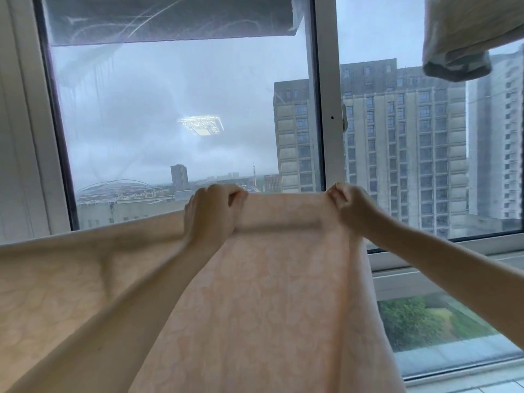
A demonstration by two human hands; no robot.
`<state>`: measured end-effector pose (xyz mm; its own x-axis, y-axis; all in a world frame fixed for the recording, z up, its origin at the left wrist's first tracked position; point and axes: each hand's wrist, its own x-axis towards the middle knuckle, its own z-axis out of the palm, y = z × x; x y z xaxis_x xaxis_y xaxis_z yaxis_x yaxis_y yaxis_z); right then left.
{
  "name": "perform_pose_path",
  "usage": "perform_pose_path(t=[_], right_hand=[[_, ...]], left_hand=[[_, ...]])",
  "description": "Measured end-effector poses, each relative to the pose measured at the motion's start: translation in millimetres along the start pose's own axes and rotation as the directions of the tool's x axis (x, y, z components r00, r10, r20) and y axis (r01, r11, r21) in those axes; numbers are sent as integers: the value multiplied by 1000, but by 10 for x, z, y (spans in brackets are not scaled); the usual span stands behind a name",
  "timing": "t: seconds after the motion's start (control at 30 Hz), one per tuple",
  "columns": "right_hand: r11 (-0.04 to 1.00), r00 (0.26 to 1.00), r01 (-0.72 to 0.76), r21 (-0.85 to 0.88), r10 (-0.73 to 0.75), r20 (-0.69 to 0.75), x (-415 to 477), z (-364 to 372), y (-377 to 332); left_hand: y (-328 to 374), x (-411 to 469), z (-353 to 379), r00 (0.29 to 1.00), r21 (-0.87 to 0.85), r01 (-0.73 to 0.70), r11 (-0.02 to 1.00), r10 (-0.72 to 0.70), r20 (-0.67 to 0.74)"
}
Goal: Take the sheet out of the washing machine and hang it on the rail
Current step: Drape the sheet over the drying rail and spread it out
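A pale peach sheet (263, 293) with a faint leaf pattern fills the lower half of the view, stretched up in front of the window. My left hand (211, 214) is shut on its top edge at the centre. My right hand (350, 207) is shut on the same edge, a short way to the right. The stretch of edge between the two hands is pulled taut and level. The rest of the sheet trails down and off to the left. No rail and no washing machine are in view.
A large window with a white frame (323, 109) stands right ahead, with tall buildings outside. A bundled whitish cloth (465, 38) hangs at the top right corner. A white sill (442, 251) runs along the right.
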<state>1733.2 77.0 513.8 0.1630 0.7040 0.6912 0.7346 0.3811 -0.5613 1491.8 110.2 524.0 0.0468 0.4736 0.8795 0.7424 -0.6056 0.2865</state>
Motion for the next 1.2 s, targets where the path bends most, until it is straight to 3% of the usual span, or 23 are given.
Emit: perform_pose_path(t=[0.17, 0.37, 0.5, 0.6, 0.73, 0.83, 0.97, 1.07, 1.2], right_hand=[[997, 998, 64, 49, -63, -15, 441, -42, -23], [993, 938, 114, -6, -106, 331, 333, 306, 527], [985, 866, 172, 31, -166, 472, 273, 319, 555], [978, 859, 152, 144, -203, 471, 263, 254, 418], [947, 888, 121, 298, -237, 393, 154, 198, 219], [945, 879, 246, 216, -312, 361, 39, 190, 164], [910, 871, 409, 73, -413, 267, -117, 182, 176], [932, 905, 358, 56, -361, 224, -204, 173, 203], [952, 922, 304, 47, -306, 237, -336, 162, 220]], left_hand=[[41, 227, 56, 998, -17, 55, 998, -55, -40], [-165, 75, 222, 965, 130, 99, 987, -127, 231], [-149, 81, 184, 944, 117, 112, 987, -142, 299], [-119, 35, 144, 959, 150, 93, 984, -129, 252], [-102, -159, 96, 998, 220, 50, 974, -58, 32], [-79, -322, 57, 995, 244, -34, 969, 57, -86], [-106, -550, 42, 987, 264, -52, 963, 89, -133], [-88, -729, 61, 981, 318, -73, 945, 126, -149], [65, -1015, 155, 994, 284, -8, 959, 40, -106]])
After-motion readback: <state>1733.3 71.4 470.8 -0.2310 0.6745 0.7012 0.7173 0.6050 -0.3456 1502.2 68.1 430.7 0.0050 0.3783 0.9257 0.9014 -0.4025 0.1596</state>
